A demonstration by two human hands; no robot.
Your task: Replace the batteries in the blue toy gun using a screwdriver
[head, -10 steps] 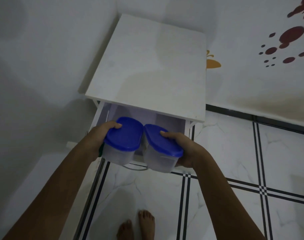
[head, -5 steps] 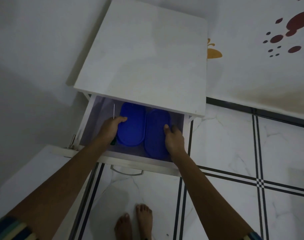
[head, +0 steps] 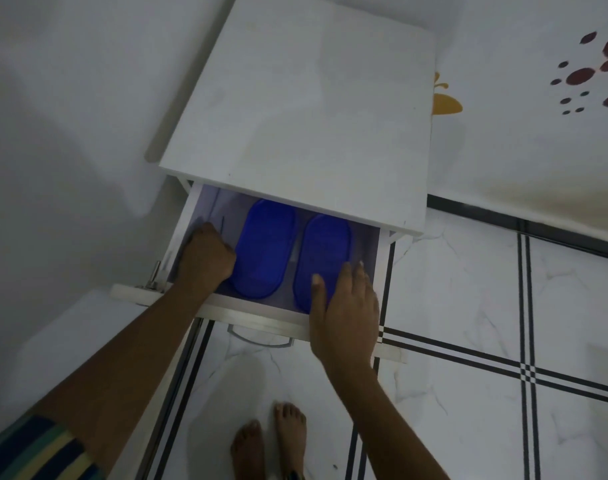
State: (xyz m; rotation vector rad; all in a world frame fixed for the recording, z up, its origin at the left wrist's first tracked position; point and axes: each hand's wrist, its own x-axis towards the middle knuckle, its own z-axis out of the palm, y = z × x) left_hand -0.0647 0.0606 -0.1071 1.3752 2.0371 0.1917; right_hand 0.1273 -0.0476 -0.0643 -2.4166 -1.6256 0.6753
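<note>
My left hand point(head: 205, 258) is curled into a fist inside the open drawer point(head: 261, 315), at its left side. A thin screwdriver shaft point(head: 222, 225) sticks out beyond the knuckles; the handle is hidden in the fist. My right hand point(head: 344, 306) hovers with relaxed, straight fingers over the near end of the right container and the drawer front, its thumb over the lid. No blue toy gun and no batteries are in view.
Two clear containers with blue oval lids, left point(head: 262, 247) and right point(head: 325, 251), stand side by side in the drawer. The drawer belongs to a white cabinet point(head: 302, 109) in a wall corner. A metal handle point(head: 261, 339) hangs on its front. My bare feet point(head: 271, 441) stand on tiled floor.
Both containers went from in front of the cabinet down into the drawer. My hands let go of them; the left moved to the drawer's left side, the right pulled back toward the front.
</note>
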